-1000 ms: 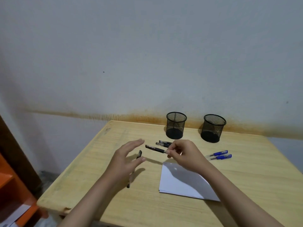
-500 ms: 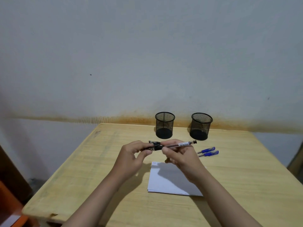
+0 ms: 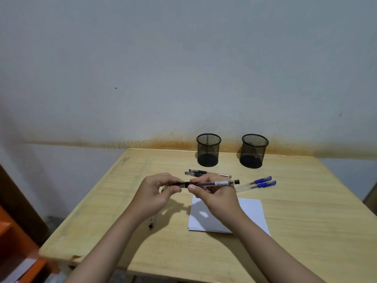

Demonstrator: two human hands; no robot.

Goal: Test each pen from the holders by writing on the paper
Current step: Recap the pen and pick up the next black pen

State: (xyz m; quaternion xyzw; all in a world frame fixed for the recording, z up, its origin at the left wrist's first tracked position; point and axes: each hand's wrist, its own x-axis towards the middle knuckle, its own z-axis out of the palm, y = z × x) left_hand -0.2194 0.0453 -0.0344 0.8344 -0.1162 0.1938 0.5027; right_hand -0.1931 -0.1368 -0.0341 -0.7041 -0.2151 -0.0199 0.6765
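— Judging by how things lie, where does the testing stand?

— Both mesh holders, the left holder [image 3: 208, 150] and the right holder [image 3: 254, 151] in the upper middle of the frame, look empty. Two black pens [image 3: 201, 173] lie just below the left one, two blue-capped pens [image 3: 259, 182] lie right of centre, and another pen [image 3: 152, 221] shows partly under the left forearm. So every pen seems to be out, but I read no ink marks on the paper [image 3: 251, 211]; it looks blank from here, though the hands hide part of it. My guess is that most of the writing is yet to do.

— And the pen being handled?

— It is a clear-barrelled black pen [image 3: 216, 183], held level at the centre of the frame, above the top edge of the paper and not touching it.

— How do the hands have it?

— The left hand [image 3: 155, 193] has its fingers curled round the dark end at the left, which I take for the cap. The right hand [image 3: 216, 196] pinches the barrel beside it, thumb in front, fingers behind. The rest of the barrel sticks out rightward past the right hand, ending in a small black plug.

— So which step is this?

— Uncapping, likely; whether the cap has come loose I cannot tell.
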